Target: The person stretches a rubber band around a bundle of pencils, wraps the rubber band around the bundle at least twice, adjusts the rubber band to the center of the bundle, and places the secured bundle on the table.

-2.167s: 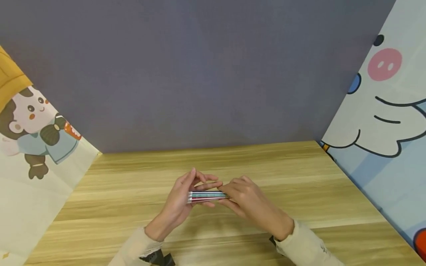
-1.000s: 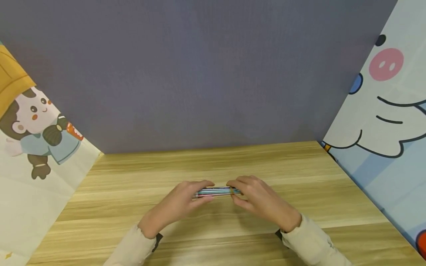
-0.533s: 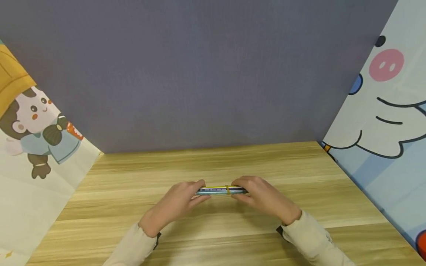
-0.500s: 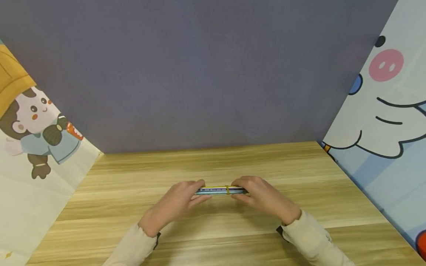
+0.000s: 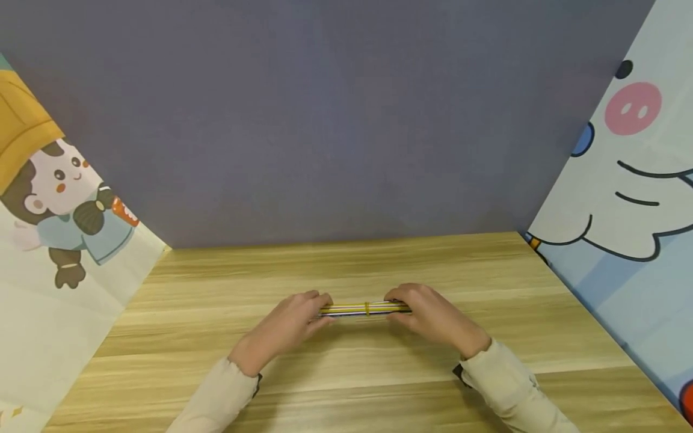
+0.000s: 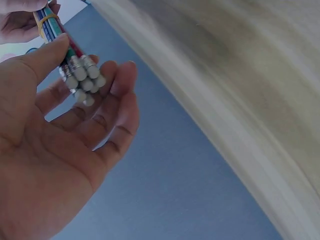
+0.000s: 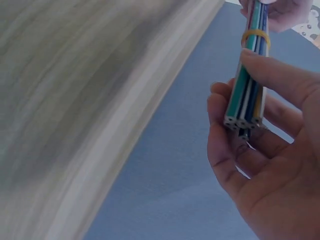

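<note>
A bundle of striped pencils [image 5: 346, 310] lies level between my two hands above the table, bound by a yellow rubber band [image 5: 367, 308] near its middle. My left hand [image 5: 284, 325] pinches the left end between thumb and fingers; in the left wrist view white erasers [image 6: 82, 75] poke out there past the thumb. At the other end my right hand [image 5: 435, 319] grips the bundle the same way. Blunt, unsharpened pencil ends [image 7: 242, 122] show below that thumb in the right wrist view, with green, blue and yellow sides above them.
Beneath the hands is a wood-grain table [image 5: 346, 373]. A grey panel [image 5: 346, 120] rises along its far edge. Side panels with cartoon prints, a capped figure [image 5: 59, 204] at left and a pink-snouted one [image 5: 628, 204] at right, flank the table.
My left hand went from loosely spread fingers to pinching the eraser end. The rubber band, first hidden at my right fingers, now shows mid-bundle. The bundle has rolled, bringing yellow pencils up; my hands are farther apart.
</note>
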{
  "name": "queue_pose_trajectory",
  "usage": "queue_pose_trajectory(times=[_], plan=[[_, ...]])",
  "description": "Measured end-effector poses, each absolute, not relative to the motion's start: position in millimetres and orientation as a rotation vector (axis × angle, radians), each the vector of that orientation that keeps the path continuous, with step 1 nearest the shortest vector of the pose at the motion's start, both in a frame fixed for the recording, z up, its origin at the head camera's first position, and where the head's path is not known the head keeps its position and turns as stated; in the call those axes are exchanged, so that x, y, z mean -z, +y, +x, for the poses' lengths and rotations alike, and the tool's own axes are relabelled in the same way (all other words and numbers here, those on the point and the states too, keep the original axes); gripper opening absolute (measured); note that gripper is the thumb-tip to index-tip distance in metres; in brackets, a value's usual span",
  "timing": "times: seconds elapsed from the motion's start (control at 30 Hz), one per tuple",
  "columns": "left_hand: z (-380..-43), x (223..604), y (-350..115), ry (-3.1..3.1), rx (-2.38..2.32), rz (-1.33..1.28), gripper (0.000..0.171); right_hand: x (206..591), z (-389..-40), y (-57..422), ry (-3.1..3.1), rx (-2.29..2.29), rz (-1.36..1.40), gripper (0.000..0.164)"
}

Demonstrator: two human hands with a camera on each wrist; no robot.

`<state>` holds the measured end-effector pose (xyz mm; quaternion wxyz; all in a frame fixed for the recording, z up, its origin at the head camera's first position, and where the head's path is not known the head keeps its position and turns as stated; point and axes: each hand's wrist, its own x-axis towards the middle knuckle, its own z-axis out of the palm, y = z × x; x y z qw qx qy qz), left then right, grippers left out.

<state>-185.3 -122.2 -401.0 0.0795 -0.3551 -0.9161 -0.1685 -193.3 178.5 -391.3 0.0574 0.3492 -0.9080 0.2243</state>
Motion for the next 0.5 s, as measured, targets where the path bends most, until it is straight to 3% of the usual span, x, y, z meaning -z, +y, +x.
queue_pose_trajectory(times=[0.5], plan=[[-185,419,-118,-2.812,0.365,-1.091,0.023,410,-201,183,-2.88,-0.687,1.109,0.016]])
